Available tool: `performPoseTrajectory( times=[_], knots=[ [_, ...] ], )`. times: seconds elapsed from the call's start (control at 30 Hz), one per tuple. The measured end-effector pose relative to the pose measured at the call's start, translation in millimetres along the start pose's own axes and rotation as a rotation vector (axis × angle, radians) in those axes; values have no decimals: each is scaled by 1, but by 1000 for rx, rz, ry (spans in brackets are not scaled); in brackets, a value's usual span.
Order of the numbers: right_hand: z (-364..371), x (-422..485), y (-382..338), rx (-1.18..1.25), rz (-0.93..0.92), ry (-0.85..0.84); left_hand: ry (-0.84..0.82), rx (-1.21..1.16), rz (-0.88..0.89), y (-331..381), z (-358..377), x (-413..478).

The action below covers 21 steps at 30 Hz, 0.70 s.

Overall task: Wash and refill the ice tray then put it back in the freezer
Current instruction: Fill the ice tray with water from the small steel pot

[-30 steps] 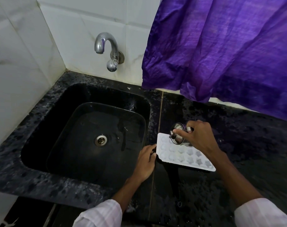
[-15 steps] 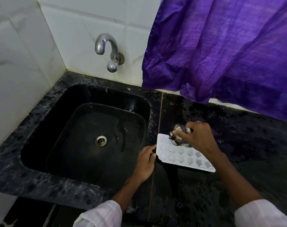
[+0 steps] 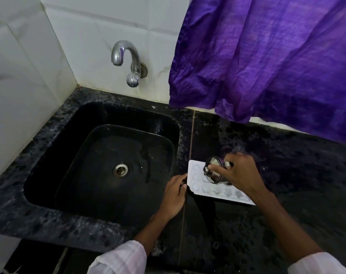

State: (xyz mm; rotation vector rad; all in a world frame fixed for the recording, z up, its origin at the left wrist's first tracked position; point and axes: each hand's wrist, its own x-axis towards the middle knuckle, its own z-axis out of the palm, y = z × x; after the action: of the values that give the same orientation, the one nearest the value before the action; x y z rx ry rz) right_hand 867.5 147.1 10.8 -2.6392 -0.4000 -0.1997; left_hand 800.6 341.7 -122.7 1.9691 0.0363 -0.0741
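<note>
A white ice tray (image 3: pixel 217 191) with star-shaped wells lies flat on the black counter just right of the sink. My left hand (image 3: pixel 175 195) rests at the tray's left end, fingers touching its edge. My right hand (image 3: pixel 240 176) grips a small steel lidded jug (image 3: pixel 212 172), tipped on its side over the tray's back wells, with the index finger pressing on the lid knob. My right hand and the jug hide part of the tray. I cannot make out any water pouring.
The black sink (image 3: pixel 101 161) with its steel drain (image 3: pixel 120 170) fills the left. A chrome tap (image 3: pixel 126 60) sticks out of the white tiled wall above it. A purple curtain (image 3: pixel 266 60) hangs over the back of the wet black counter (image 3: pixel 286 165).
The jug in my right hand has shifted very slightly over the tray. My left hand stays at the tray's left end.
</note>
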Motion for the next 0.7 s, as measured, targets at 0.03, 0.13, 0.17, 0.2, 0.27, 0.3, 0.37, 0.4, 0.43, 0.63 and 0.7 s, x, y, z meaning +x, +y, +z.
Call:
performPoseTrajectory(
  times=[0.03,0.13,0.17,0.2,0.27,0.3,0.37,0.4,0.43,0.63,0.7],
  knots=[
    [0,-1,0,0,1,2,-1,0,1,0,0,0],
    [-2,-3,-2,-10,0,3,-1,-5,-7,1,-1,1],
    [-2,-3,-2,-13,0,2,-5,-7,-7,1,-1,1],
    [-3,-3,-3,-16,1,1,-8,-7,-6,0,-1,1],
    [-3,-3,-4,-18,8,-3,-10,-6,0,0,-1,1],
    [-3,-3,-4,-15,11,-4,-12,-7,0,0,-1,1],
    [-3,-3,-5,-11,11,-6,-15,-5,-2,0,-1,1],
    [-3,-3,-6,-14,10,-8,-16,-4,-4,1,-1,1],
    [-4,-3,-6,-19,9,-11,-16,-5,-2,0,-1,1],
    [-4,-4,-9,-32,11,-15,-13,-3,-1,-1,0,1],
    [-5,-5,-10,-29,15,-17,-10,-5,10,-2,0,1]
  ],
)
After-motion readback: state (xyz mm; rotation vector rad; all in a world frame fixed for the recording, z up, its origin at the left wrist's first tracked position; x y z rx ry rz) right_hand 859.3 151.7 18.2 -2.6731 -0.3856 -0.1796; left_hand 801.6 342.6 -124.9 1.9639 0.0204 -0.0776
